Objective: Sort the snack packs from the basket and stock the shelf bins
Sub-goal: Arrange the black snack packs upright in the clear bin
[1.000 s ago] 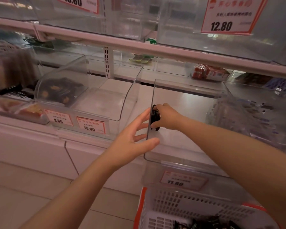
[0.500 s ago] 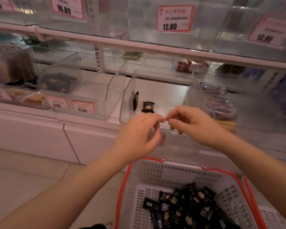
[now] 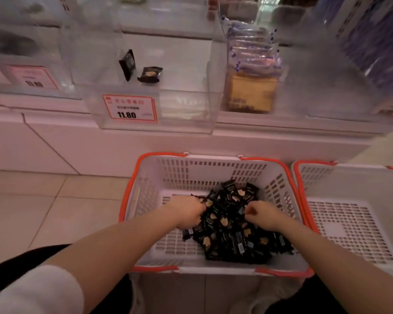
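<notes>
White shelving fronts me, its clear bin holding two black snack packs near the left wall. Below, both my hands have dropped into the basket: left hand and right hand curl into the pile of packs, fingers buried, grasp unclear.

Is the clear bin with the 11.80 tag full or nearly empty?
Nearly empty: the clear bin holds only two black snack packs, one leaning on its left wall, one lying flat.
</notes>
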{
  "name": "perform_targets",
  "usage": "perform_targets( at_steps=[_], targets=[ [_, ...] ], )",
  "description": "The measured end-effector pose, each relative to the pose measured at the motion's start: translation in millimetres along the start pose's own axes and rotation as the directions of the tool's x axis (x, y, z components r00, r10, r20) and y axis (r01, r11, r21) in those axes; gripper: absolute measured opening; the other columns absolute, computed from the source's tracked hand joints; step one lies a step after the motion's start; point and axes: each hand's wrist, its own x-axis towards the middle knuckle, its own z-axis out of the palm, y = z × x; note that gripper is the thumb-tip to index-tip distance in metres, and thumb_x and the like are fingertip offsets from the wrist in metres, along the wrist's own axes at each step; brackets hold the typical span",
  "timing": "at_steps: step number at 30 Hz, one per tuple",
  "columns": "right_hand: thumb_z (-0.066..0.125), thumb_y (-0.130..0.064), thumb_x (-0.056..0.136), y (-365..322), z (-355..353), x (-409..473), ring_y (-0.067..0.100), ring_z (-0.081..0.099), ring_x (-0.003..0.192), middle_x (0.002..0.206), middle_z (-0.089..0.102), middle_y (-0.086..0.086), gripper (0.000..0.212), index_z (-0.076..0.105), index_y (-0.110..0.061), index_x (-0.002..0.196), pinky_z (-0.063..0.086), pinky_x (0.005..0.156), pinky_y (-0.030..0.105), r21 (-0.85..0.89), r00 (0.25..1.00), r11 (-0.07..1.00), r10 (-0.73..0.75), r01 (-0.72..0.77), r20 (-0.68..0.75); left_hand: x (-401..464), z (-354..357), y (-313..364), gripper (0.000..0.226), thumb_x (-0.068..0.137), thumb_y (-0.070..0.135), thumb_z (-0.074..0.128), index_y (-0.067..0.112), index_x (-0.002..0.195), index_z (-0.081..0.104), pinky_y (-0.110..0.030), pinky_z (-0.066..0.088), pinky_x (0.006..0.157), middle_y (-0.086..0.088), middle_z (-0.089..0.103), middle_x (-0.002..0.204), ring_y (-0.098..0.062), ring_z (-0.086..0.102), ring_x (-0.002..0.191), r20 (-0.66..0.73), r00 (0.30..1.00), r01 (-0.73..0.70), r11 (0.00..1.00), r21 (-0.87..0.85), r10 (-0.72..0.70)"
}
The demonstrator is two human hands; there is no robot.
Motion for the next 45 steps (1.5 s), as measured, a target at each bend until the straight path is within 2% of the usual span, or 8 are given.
perform_targets(
  at_steps=[4, 12, 25, 29, 33, 40, 42, 45],
  targets=[
    [0.054, -0.025, 0.092, 33.3, 40.8, 14.5, 0.019, 0.052, 0.092, 0.086, 0.054, -0.003, 0.011, 0.052, -0.019, 0.084, 0.035, 0.070, 0.026, -0.011, 0.998, 0.999, 0.035, -0.034, 0.046, 30.8, 38.4, 20.7, 0.020, 0.093, 0.018, 0.039, 0.006, 0.101, 0.054, -0.039, 0.047, 0.072, -0.015, 0.057, 0.105, -0.031, 0.055, 0.092, 0.135, 0.990, 0.051, 0.984, -0.170, -0.028],
    [0.045, -0.013, 0.095, 46.4, 92.0, 45.2, 0.027, 0.045, 0.118, 0.130, 0.044, 0.016, 0.040, 0.036, -0.002, 0.132, 0.040, 0.097, 0.032, -0.043, 0.994, 0.993, 0.106, -0.106, 0.007, 83.5, 108.3, 67.5, 0.035, 0.094, 0.027, 0.048, 0.008, 0.123, 0.052, -0.029, 0.044, 0.088, -0.012, 0.059, 0.120, -0.026, 0.055, 0.110, 0.281, 0.938, 0.340, 0.673, -0.656, -0.200],
    [0.065, -0.017, 0.085, 58.2, 95.9, 27.1, 0.026, 0.056, 0.098, 0.103, 0.058, 0.012, 0.025, 0.063, -0.007, 0.107, 0.037, 0.074, 0.023, 0.523, 0.941, 0.840, 0.280, -0.145, -0.189, 131.7, 140.5, 115.0, 0.053, 0.088, 0.036, 0.058, 0.004, 0.127, 0.042, -0.037, 0.044, 0.092, -0.018, 0.053, 0.125, -0.033, 0.052, 0.114, 0.426, 0.797, 0.596, 0.436, -0.675, -0.429],
    [0.066, -0.022, 0.085, 58.7, 89.2, 17.3, 0.013, 0.057, 0.078, 0.086, 0.060, -0.002, 0.011, 0.056, -0.018, 0.088, 0.040, 0.057, 0.012, 0.736, 0.929, 0.658, 0.353, -0.159, -0.115, 135.9, 146.0, 112.5, 0.039, 0.087, 0.022, 0.061, 0.004, 0.120, 0.052, -0.031, 0.043, 0.087, -0.017, 0.059, 0.119, -0.031, 0.054, 0.109, 0.484, 0.739, 0.644, 0.281, -0.712, -0.468],
    [0.060, -0.004, 0.085, 59.4, 83.3, 12.4, 0.023, 0.061, 0.090, 0.098, 0.063, 0.008, 0.010, 0.058, -0.013, 0.089, 0.051, 0.076, 0.031, 0.965, 0.907, 0.179, 0.408, -0.192, 0.105, 124.7, 147.6, 100.8, 0.035, 0.093, 0.022, 0.052, 0.000, 0.120, 0.056, -0.028, 0.043, 0.082, -0.012, 0.060, 0.112, -0.025, 0.055, 0.099, 0.515, 0.720, 0.545, -0.081, -0.835, -0.465],
    [0.051, 0.005, 0.089, 44.8, 70.0, 11.6, 0.020, 0.061, 0.091, 0.106, 0.058, 0.008, 0.024, 0.056, -0.014, 0.103, 0.054, 0.070, 0.030, 0.967, 0.919, -0.240, 0.354, -0.089, 0.172, 86.2, 132.4, 64.4, 0.021, 0.092, 0.019, 0.047, 0.017, 0.111, 0.055, -0.037, 0.024, 0.099, -0.001, 0.041, 0.126, -0.024, 0.030, 0.133, 0.607, 0.726, 0.418, -0.493, -0.763, -0.324],
    [0.054, 0.001, 0.089, 35.3, 68.8, 11.0, 0.019, 0.062, 0.088, 0.106, 0.060, 0.010, 0.014, 0.058, -0.009, 0.098, 0.052, 0.065, 0.027, 0.964, 0.931, -0.241, 0.315, -0.110, 0.185, 77.8, 129.1, 56.9, 0.018, 0.091, 0.018, 0.045, 0.020, 0.105, 0.058, -0.039, 0.017, 0.108, -0.001, 0.038, 0.137, -0.022, 0.027, 0.135, 0.569, 0.757, 0.355, -0.530, -0.771, -0.321],
    [0.064, -0.006, 0.086, 14.2, 75.5, 9.3, 0.018, 0.062, 0.086, 0.096, 0.063, 0.007, 0.018, 0.058, -0.008, 0.103, 0.052, 0.075, 0.032, 0.983, 0.937, -0.014, 0.302, -0.182, 0.177, 69.0, 118.9, 56.4, 0.017, 0.090, 0.014, 0.047, 0.020, 0.089, 0.062, -0.040, 0.034, 0.103, -0.011, 0.058, 0.124, -0.025, 0.051, 0.115, 0.490, 0.805, 0.254, -0.553, -0.794, -0.334]
  ],
)
